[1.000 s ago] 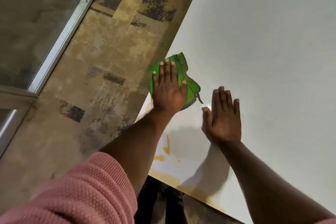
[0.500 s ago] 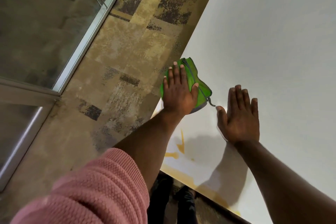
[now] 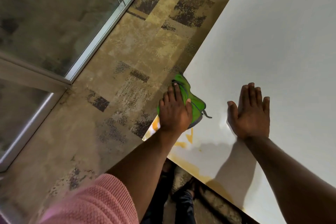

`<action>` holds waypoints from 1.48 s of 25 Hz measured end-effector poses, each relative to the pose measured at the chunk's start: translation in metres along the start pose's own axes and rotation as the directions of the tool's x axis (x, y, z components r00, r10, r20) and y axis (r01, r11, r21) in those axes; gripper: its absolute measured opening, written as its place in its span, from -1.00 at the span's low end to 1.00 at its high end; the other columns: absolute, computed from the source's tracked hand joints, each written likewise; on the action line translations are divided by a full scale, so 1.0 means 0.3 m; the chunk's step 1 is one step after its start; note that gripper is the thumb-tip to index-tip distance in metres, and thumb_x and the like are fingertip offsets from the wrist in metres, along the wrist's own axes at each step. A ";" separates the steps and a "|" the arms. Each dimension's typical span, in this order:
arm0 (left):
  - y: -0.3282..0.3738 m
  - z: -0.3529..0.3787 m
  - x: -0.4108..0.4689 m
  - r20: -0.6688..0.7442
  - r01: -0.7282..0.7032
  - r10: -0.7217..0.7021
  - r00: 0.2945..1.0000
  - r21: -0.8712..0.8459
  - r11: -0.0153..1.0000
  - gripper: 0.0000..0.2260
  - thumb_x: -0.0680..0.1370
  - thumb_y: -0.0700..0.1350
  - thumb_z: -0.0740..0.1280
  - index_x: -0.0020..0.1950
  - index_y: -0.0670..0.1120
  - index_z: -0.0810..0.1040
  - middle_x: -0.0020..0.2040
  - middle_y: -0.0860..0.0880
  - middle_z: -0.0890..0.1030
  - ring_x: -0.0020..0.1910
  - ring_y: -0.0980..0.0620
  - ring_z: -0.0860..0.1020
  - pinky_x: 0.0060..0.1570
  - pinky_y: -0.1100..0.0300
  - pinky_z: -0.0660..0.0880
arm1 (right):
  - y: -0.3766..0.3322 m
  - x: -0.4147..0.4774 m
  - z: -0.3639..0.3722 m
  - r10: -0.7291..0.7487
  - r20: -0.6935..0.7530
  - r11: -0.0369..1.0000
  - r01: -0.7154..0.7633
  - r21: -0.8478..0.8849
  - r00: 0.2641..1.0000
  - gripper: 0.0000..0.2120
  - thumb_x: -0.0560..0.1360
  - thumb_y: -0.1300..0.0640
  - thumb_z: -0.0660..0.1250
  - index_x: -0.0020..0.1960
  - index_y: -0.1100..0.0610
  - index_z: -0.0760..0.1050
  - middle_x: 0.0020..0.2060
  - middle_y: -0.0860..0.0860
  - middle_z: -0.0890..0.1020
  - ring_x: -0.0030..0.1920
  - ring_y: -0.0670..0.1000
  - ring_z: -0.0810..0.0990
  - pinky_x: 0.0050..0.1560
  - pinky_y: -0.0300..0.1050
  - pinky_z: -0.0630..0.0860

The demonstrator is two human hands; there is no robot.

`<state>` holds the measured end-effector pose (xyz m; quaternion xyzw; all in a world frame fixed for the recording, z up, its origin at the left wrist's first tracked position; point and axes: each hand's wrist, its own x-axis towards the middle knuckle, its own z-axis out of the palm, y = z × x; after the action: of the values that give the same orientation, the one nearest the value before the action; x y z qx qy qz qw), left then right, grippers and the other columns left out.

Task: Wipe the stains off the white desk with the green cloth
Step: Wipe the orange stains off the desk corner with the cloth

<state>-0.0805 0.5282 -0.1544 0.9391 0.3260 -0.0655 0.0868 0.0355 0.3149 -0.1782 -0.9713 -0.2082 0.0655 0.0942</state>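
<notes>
My left hand (image 3: 174, 112) presses flat on the green cloth (image 3: 195, 104) at the left edge of the white desk (image 3: 272, 45). The cloth has a grey hem and a loose thread, and part of it pokes out past my fingers. Yellow-orange stains (image 3: 189, 137) lie on the desk just below my left hand, at the corner (image 3: 154, 126) and along the near edge (image 3: 198, 170). Flat on the desk to the right of the cloth rests my right hand (image 3: 250, 112), fingers together, holding nothing.
Mottled brown carpet (image 3: 127, 60) lies left of the desk. A glass partition with a metal frame (image 3: 98, 38) runs along the far left. My feet (image 3: 181, 192) show below the desk's near corner.
My left hand has slid the cloth a little nearer along the left edge, towards the stained corner. The view has shifted, and my right hand stays flat on the desk.
</notes>
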 end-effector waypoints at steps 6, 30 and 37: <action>-0.111 0.029 -0.178 0.012 0.071 -0.071 0.997 0.005 0.997 -0.34 0.66 0.17 -0.05 0.64 -0.22 0.15 0.56 -0.25 0.36 0.43 -0.22 0.43 0.35 -0.11 0.39 | -0.010 -0.005 -0.007 -0.011 -0.003 1.000 0.010 -0.007 1.000 -0.30 0.68 -0.23 -0.09 0.68 0.17 0.00 0.68 0.14 0.07 0.68 0.14 0.00 0.63 0.29 -0.04; -0.040 0.150 -0.528 -0.057 0.098 -0.118 0.991 -0.273 0.957 -0.37 0.67 0.08 0.06 0.68 -0.15 0.03 0.70 -0.15 0.03 0.68 -0.16 -0.04 0.64 -0.13 -0.15 | -0.264 -0.156 0.019 -0.313 0.065 0.947 0.307 0.092 0.947 -0.31 0.70 -0.20 -0.09 0.68 0.19 0.05 0.67 0.14 0.10 0.68 0.14 0.03 0.64 0.26 -0.06; 0.025 0.143 -0.535 0.022 -0.233 0.237 0.971 -0.113 0.966 -0.39 0.66 0.09 0.04 0.67 -0.14 0.12 0.69 -0.11 0.10 0.69 -0.11 -0.03 0.65 -0.11 -0.11 | -0.244 -0.199 -0.005 -0.263 -0.043 0.925 0.264 0.274 0.964 -0.41 0.71 -0.07 -0.04 0.68 0.13 0.06 0.67 0.12 0.12 0.67 0.11 0.05 0.65 0.20 -0.09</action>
<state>-0.2035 0.4171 -0.1666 0.9636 0.2137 -0.0533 0.1512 -0.0470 0.3552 -0.1561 -0.9119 -0.3253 0.0779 0.2379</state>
